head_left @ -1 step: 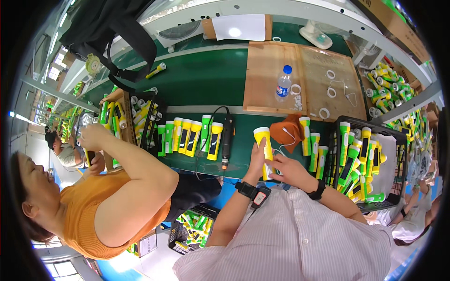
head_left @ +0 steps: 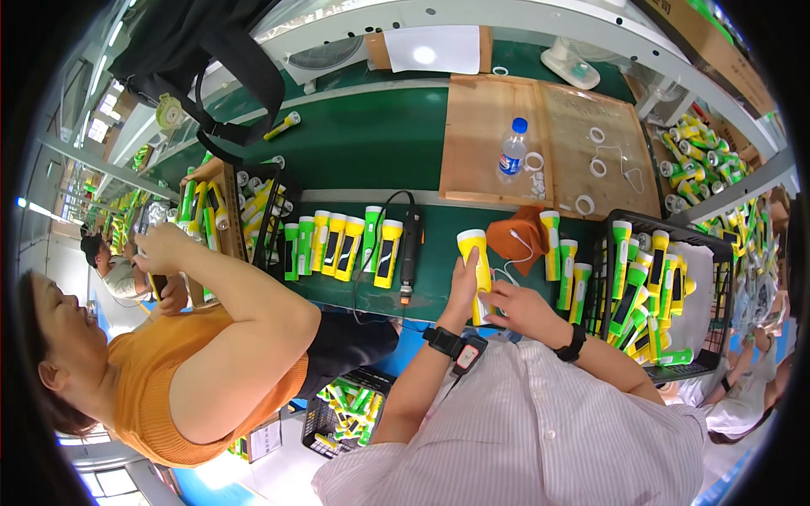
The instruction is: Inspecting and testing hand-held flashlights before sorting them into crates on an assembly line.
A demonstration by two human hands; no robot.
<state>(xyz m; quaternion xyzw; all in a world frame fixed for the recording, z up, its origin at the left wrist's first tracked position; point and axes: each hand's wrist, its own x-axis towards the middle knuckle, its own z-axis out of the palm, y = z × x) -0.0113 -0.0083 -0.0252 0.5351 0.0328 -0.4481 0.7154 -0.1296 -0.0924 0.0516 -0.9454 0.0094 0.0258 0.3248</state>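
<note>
Now both hands grip a yellow flashlight (head_left: pixel 475 268) over the green counter (head_left: pixel 371 143) front edge, long axis roughly up-down in pic, wide lens head pointing away from person twd the shelf; left hand (head_left: pixel 462 287) wraps the body, right hand (head_left: pixel 519 305) clasps the lower end, w/ black crate (head_left: pixel 609 221) just beside.

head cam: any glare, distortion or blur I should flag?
Head view: heavy fisheye, shelf rails bow toward a black rim; glare spot on the white sheet; windows at lower left blown out; centre sharp, both hands on the yellow flashlight crisp.
</note>
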